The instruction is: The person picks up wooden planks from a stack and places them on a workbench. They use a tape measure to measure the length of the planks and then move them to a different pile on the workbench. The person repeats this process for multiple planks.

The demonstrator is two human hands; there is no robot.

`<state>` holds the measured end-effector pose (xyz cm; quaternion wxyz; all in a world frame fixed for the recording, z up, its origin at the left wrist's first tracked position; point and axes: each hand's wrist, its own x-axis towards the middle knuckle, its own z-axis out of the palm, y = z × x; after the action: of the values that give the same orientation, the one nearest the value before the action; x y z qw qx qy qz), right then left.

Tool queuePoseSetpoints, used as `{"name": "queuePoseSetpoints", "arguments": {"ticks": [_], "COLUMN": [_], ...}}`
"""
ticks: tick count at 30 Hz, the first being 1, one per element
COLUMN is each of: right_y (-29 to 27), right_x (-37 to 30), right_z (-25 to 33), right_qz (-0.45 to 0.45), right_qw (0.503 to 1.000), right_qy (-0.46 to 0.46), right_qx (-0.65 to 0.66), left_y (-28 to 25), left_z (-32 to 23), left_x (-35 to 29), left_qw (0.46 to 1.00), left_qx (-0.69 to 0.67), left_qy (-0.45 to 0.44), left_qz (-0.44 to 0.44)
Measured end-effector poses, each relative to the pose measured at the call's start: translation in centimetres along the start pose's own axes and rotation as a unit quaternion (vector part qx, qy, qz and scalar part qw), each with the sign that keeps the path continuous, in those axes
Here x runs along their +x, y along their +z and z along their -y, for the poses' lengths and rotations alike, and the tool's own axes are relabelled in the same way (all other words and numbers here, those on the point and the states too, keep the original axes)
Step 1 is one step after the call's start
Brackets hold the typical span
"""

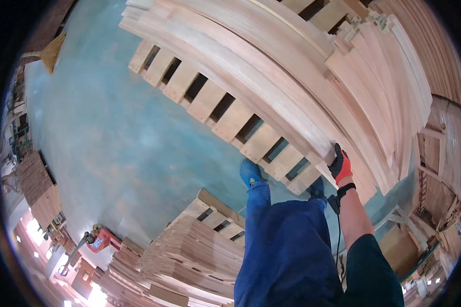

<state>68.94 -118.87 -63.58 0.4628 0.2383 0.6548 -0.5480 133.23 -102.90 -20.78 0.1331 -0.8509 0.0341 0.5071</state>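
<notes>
My right hand (340, 165), in a red and black glove, is at the near end of a long pale wooden board (287, 115). Its fingers are closed over the board's end, partly hidden by the glove's back. This board lies along the near edge of a broad stack of similar boards (271, 56), set on a slatted wooden pallet (205, 102). A dark wrist strap (346, 189) with a cable sits on my right forearm. My left hand is out of the picture.
My shoes (251, 173) stand close to the pallet on a blue-green floor (123, 133). Behind me to the left is another board stack (189, 256). A red pallet jack (103, 239) stands farther left. More timber (425, 46) rises at the far right.
</notes>
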Motion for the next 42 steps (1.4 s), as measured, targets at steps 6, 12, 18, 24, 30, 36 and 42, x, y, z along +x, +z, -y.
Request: {"name": "queuePoseSetpoints", "arguments": {"ticks": [6, 12, 18, 24, 30, 36, 42], "right_y": [6.1, 10.7, 11.1, 8.7, 5.2, -0.8, -10.9], "right_x": [-9.6, -25.6, -42.6, -49.4, -54.0, -57.5, -60.2], "right_z": [0.1, 0.4, 1.7, 5.7, 7.3, 8.1, 6.0], "right_qz": [0.032, 0.102, 0.098, 0.017, 0.255, 0.366, 0.321], "right_qw": [0.977, 0.943, 0.945, 0.932, 0.825, 0.737, 0.873], "right_qy": [-0.092, -0.140, -0.163, -0.097, -0.224, -0.265, -0.192], "right_qx": [-0.187, -0.283, -0.267, -0.348, -0.451, -0.503, -0.314], "left_y": [-6.3, 9.4, 22.2, 25.6, 23.2, 21.3, 27.3], "left_z": [0.0, -30.7, -45.4, -45.9, -44.8, -38.8, -27.4], "left_x": [-0.3, 1.8, -6.1, -8.6, -12.3, -18.1, -26.2], "left_qw": [0.990, 0.941, 0.742, 0.818, 0.757, 0.770, 0.716], "left_qx": [0.052, -0.118, -0.301, -0.212, -0.229, -0.138, 0.005], "left_qy": [0.117, 0.185, 0.119, 0.191, 0.166, 0.255, 0.393], "left_qz": [0.061, 0.258, 0.587, 0.500, 0.589, 0.568, 0.577]}}
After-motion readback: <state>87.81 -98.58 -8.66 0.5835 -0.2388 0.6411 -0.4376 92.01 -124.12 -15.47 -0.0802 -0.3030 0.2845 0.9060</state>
